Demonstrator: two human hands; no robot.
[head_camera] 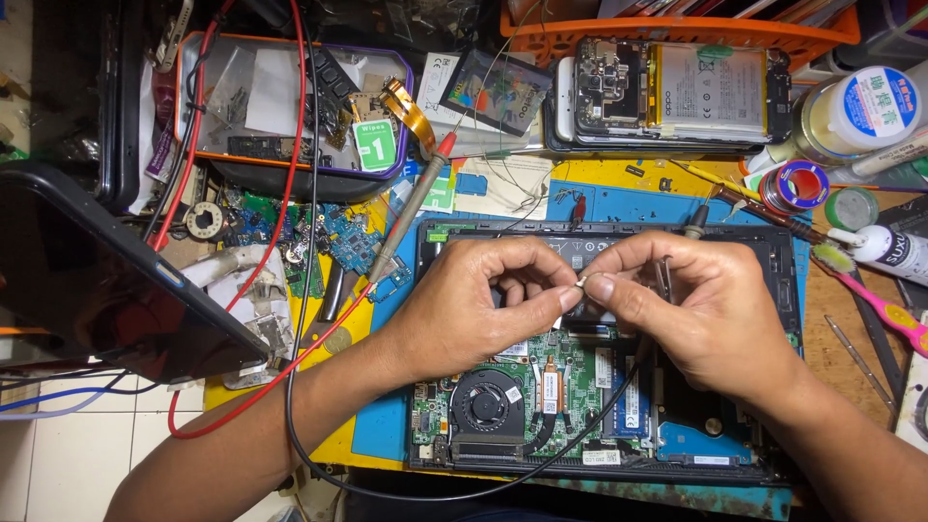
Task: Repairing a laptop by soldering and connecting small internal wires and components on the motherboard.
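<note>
You pinch a tiny pale part (581, 281) between the thumb and forefinger tips of your left hand (474, 309) and right hand (696, 314), raised just above the opened laptop (764, 387) on the desk (377, 425), close under your eyes.

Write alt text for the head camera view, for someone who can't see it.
Two bare hands, left hand and right hand, pinch a tiny white part between their fingertips above an opened laptop with its fan exposed. Multimeter probes, circuit boards and a dismantled phone crowd the bench.
</note>
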